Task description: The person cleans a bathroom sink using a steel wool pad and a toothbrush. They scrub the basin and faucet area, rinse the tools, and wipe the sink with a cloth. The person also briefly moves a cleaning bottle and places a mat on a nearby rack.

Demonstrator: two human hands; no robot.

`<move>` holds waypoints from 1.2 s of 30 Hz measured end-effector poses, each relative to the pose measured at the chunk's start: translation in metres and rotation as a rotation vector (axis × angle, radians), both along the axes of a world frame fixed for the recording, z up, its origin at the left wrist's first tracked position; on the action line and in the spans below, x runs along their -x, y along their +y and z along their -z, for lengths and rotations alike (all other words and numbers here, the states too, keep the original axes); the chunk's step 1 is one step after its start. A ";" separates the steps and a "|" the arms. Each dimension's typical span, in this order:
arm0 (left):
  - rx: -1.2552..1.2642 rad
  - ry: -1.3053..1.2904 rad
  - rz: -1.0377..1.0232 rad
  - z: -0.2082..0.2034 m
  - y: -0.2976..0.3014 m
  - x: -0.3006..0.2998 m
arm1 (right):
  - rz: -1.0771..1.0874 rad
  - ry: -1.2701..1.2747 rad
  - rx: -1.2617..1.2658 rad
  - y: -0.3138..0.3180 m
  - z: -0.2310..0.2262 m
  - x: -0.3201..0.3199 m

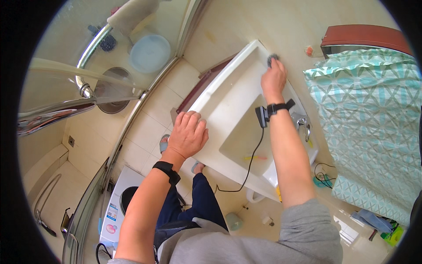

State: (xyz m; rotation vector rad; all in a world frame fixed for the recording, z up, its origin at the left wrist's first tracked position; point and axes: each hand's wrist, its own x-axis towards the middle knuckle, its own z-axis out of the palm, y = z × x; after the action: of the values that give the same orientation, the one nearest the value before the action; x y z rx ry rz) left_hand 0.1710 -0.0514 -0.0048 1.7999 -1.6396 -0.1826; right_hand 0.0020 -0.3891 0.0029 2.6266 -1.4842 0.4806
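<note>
Right hand (273, 81) is pinching a grey scrubber (273, 57) at the far right edge of the sink (231, 110), grip narrow, seemingly for control. Left hand (188, 134) is resting half-curled on the sink's left rim, likely bracing; palm hidden, can't tell if gripping.

The right hand (274, 79) holds a grey scrubber (272, 58) at the white sink (233, 108).

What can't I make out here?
In the head view:
- Dark grey, wiry-looking scrubber: partly covered by the right hand.
- White washing machine: partly hidden by the left forearm.
- Anything beneath the teal-and-white patterned cloth: covered by it.
- Thin yellow-and-red stick: too small to identify.
</note>
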 end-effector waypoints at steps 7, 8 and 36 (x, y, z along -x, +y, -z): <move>-0.003 0.008 -0.005 0.000 -0.002 0.000 | -0.243 0.116 0.100 -0.018 -0.012 -0.067; -0.030 0.001 -0.009 0.000 -0.002 -0.001 | -0.234 0.134 0.138 -0.012 -0.020 -0.058; -0.040 0.002 -0.029 -0.005 -0.002 -0.001 | -0.270 0.133 0.169 -0.034 -0.014 -0.059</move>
State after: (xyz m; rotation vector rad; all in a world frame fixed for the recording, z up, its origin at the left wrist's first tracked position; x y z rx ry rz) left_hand 0.1716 -0.0534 -0.0002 1.8518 -1.6175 -0.2053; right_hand 0.0612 -0.4232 0.0165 2.6740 -1.0101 0.4211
